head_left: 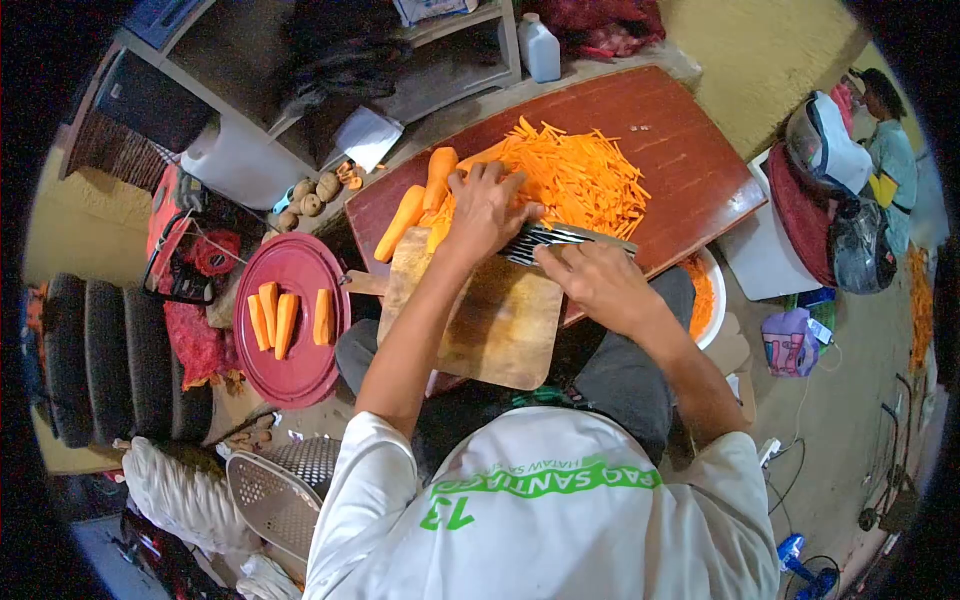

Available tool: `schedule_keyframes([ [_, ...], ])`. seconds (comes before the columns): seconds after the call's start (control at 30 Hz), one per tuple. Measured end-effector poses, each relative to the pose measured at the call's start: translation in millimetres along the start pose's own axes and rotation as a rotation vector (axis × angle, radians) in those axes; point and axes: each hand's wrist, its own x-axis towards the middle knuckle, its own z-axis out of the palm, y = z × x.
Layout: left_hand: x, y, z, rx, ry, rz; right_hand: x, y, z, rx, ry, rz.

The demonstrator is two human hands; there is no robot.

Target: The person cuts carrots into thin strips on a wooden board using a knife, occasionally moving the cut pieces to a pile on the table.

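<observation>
Shredded carrot (590,180) lies in a large heap on the red-brown table (690,130). My left hand (485,210) is at the near left edge of the heap, fingers bent down over carrot pieces; what lies under the palm is hidden. My right hand (600,285) has its fingers closed on a knife with a black-and-white striped blade (545,240), which lies between the hands. Below them a wooden cutting board (500,335) rests at the table's near edge. Two peeled carrots (403,222) are left of my left hand.
A red round lid (290,372) at the left holds several carrot pieces. A white bucket (716,310) with shredded carrot stands right of the table. A perforated basket (275,495) sits lower left. A person (893,160) is at the far right.
</observation>
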Motion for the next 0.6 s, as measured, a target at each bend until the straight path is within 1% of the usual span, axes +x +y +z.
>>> schedule_keyframes([
  [0.1, -9, 9, 1, -0.092, 0.111, 0.094, -1, 0, 5, -0.004, -0.003, -0.006],
  [0.2, -12, 5, 8, -0.04, 0.061, 0.086, -1, -3, 6, 0.009, -0.007, -0.009],
  [0.3, -5, -6, 10, 0.132, 0.072, 0.061, 0, -6, 0, -0.034, -0.05, -0.011],
  [0.4, -9, -9, 3, 0.125, 0.232, 0.063, -4, -7, 1, 0.025, 0.067, 0.019],
  [0.5, -37, -14, -20, 0.04, 0.294, -0.022, -15, -14, -3, 0.28, -0.021, 0.198],
  [0.6, -90, -25, -42, -0.024, 0.294, -0.161, -33, -27, 5, 0.511, 0.116, 0.341],
])
